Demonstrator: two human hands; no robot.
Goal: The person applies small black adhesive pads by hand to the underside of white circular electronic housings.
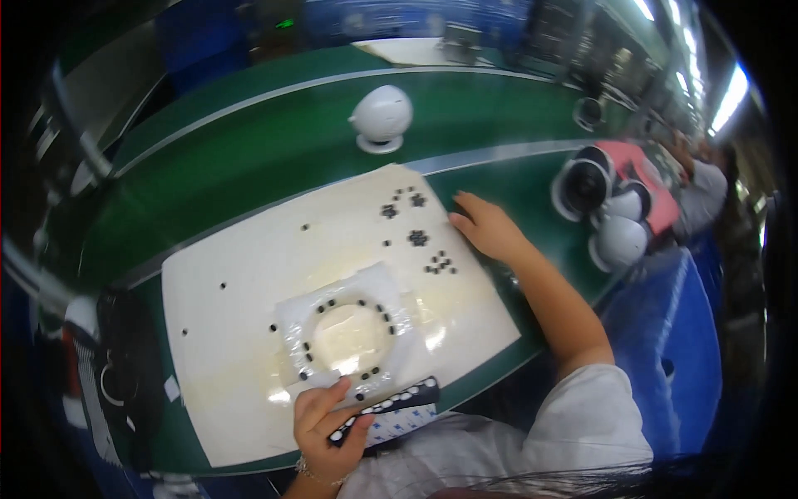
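My left hand (328, 428), near the front edge of a white board (241, 374), is closed on a black sheet of round pads (403, 399). The sheet has white round spots and a white backing with blue marks. Just beyond it, a round pale piece (353, 337) lies on clear plastic film (295, 320), with several small black pads (382, 308) set around it in a ring. My right hand (490, 229) is at the board's right edge, thumb and forefinger apart, holding nothing visible. Nearby are clusters of black pads (418, 239); a few single ones (223, 285) lie farther left.
A rounded white device on a base (382, 116) stands on the green surface (274, 125) beyond the board. At right, white and black round units (619, 237) sit by a pink item (636, 170), near another person (706, 195). A blue bin (673, 349) stands right of my arm.
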